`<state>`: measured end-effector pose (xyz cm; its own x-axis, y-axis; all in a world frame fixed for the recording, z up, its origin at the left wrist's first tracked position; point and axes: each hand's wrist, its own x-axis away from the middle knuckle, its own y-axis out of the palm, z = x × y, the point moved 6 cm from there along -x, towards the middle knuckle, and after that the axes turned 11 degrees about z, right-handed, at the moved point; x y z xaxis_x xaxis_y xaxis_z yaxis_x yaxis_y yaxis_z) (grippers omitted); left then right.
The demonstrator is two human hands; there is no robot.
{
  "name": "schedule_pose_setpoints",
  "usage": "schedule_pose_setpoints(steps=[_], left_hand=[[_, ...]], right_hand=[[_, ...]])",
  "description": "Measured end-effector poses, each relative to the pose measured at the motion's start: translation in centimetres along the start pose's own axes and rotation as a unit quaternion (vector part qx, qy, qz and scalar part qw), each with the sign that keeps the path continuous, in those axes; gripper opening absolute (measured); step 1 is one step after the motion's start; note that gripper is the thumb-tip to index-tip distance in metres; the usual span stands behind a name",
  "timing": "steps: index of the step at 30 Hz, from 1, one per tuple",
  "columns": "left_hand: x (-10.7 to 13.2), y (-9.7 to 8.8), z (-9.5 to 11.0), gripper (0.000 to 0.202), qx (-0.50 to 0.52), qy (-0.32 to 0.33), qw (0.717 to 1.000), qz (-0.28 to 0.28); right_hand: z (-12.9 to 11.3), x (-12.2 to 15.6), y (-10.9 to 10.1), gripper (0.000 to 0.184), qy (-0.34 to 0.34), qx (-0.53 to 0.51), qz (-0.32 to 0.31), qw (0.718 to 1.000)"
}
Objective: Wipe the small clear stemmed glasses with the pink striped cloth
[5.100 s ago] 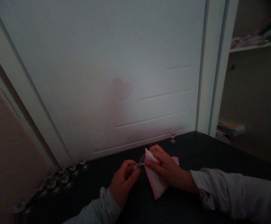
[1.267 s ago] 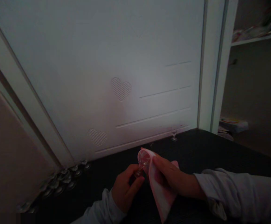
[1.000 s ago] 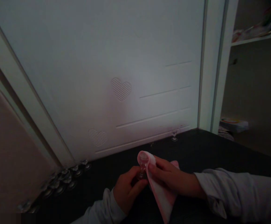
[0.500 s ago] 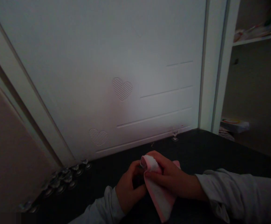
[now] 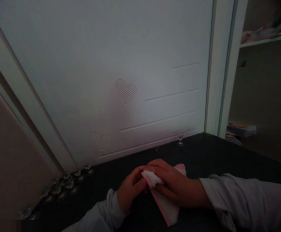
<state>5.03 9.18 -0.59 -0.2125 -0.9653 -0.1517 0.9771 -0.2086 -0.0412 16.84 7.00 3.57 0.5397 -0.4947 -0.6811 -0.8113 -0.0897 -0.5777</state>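
My right hand [image 5: 173, 185] is closed round a pink cloth [image 5: 166, 206], its white side bunched at my fingertips over the dark table [image 5: 215, 154]. My left hand [image 5: 130, 190] is closed right beside the cloth, fingers pinched against it. The small stemmed glass it held earlier is now hidden under the cloth and fingers. Both sleeves are pale grey.
Several small clear glasses [image 5: 63, 188] stand in a cluster at the table's far left by the white panel [image 5: 121, 80] with heart shapes. One lone small stemmed glass [image 5: 180, 139] stands at the back near the panel. Shelves with items [image 5: 242, 130] are at the right.
The glass, visible upright in my left fingers a second ago, is now covered. Both hands and the cloth have dropped lower and closed together.
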Motion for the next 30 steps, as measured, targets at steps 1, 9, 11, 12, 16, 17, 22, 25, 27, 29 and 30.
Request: schedule_pose_setpoints(steps=[1,9,11,12,16,17,22,25,27,29,30], left_hand=[[-0.08,-0.06,-0.03,0.047,-0.007,0.002,1.0,0.0],[-0.32,-0.1,-0.19,0.041,-0.022,-0.008,1.0,-0.015],[-0.24,0.08,0.08,0.041,-0.016,-0.009,1.0,-0.02],[-0.2,0.18,0.21,0.041,-0.016,-0.006,1.0,-0.024],[-0.23,0.31,0.24,0.043,-0.012,-0.006,1.0,-0.02],[-0.28,0.28,0.12,0.043,-0.01,-0.011,1.0,-0.017],[-0.44,0.12,-0.19,0.042,-0.015,-0.01,1.0,-0.012],[-0.39,0.07,-0.26,0.041,-0.016,-0.005,1.0,-0.016],[-0.34,0.04,-0.27,0.041,-0.025,-0.002,0.999,-0.02],[-0.3,0.0,-0.29,0.044,-0.036,0.0,0.999,-0.025],[-0.28,-0.02,-0.29,0.046,-0.038,0.001,0.999,-0.029]], right_hand=[[-0.02,-0.01,-0.01,0.044,-0.001,0.001,0.001,1.0],[0.0,0.42,0.02,0.059,-0.035,0.014,0.013,0.999],[-0.1,0.45,0.0,0.055,-0.044,0.017,0.007,0.999],[-0.17,0.43,-0.04,0.053,-0.048,0.02,0.005,0.999],[-0.24,0.26,-0.3,0.043,-0.044,0.033,0.01,0.998],[-0.2,0.24,-0.33,0.041,-0.039,0.033,0.014,0.999],[0.2,0.38,-0.26,0.041,-0.028,0.023,0.045,0.998],[0.4,0.36,-0.05,0.043,-0.022,0.019,0.033,0.999],[0.43,0.24,0.05,0.046,-0.013,0.016,0.016,1.0],[0.44,0.1,0.1,0.047,-0.001,0.011,0.0,1.0],[0.38,0.04,0.11,0.047,0.0,0.01,-0.003,1.0]])
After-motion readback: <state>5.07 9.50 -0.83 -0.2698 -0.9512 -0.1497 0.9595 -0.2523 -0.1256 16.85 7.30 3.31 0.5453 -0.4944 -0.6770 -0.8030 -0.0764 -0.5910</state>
